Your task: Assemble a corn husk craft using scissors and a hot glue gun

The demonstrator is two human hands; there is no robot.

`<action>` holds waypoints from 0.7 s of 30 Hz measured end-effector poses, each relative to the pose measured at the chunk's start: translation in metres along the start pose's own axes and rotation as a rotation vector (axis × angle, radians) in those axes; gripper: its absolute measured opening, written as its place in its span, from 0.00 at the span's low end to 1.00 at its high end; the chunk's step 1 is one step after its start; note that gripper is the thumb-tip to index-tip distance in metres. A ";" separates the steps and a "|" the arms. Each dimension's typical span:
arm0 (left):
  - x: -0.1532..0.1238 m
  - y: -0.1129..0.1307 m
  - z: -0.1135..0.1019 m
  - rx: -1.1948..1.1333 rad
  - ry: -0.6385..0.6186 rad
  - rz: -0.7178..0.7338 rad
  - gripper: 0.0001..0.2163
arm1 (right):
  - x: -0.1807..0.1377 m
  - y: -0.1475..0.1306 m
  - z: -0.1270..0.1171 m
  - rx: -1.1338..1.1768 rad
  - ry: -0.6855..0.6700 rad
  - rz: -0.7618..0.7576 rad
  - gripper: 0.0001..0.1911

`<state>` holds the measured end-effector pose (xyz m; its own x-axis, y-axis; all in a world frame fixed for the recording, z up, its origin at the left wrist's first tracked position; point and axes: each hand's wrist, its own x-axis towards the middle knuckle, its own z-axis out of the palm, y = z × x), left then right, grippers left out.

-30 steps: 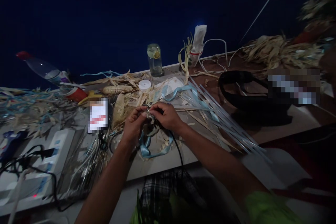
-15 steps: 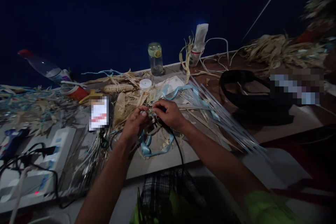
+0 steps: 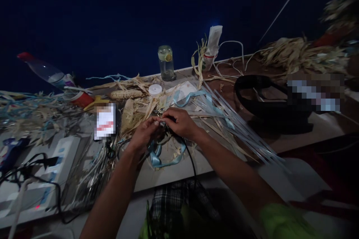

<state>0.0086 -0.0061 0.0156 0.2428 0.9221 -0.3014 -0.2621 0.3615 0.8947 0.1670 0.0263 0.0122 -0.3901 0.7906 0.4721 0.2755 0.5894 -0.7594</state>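
I see a glossy satin ribbon (image 3: 156, 159), rough papery husks (image 3: 137, 114) just behind it, smooth clear plastic rods (image 3: 241, 131) right of it, and a transparent jar (image 3: 166, 65) beyond.

The left hand (image 3: 144, 133) has flattened, its fingertips pushed closer against those of the right hand (image 3: 182, 122). Both now pinch the small pale piece (image 3: 162, 123) at one spot. The pair has sunk slightly toward the looped light-blue ribbon (image 3: 157, 157) since half a second ago.
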 end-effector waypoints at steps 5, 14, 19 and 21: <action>0.000 0.000 -0.002 0.023 0.021 0.002 0.12 | 0.000 0.001 0.000 0.001 -0.038 0.006 0.07; 0.002 -0.002 0.000 0.075 0.076 0.057 0.12 | 0.001 0.000 -0.002 0.033 -0.053 -0.019 0.07; 0.002 -0.004 -0.002 0.066 0.116 0.078 0.11 | 0.001 0.001 -0.004 0.155 0.078 0.114 0.10; 0.002 -0.003 -0.003 0.024 0.127 0.117 0.10 | 0.000 0.005 -0.005 0.208 0.188 0.191 0.14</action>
<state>0.0068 -0.0052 0.0113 0.0914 0.9683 -0.2323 -0.2587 0.2483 0.9335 0.1728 0.0299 0.0111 -0.1748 0.9116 0.3721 0.1357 0.3966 -0.9079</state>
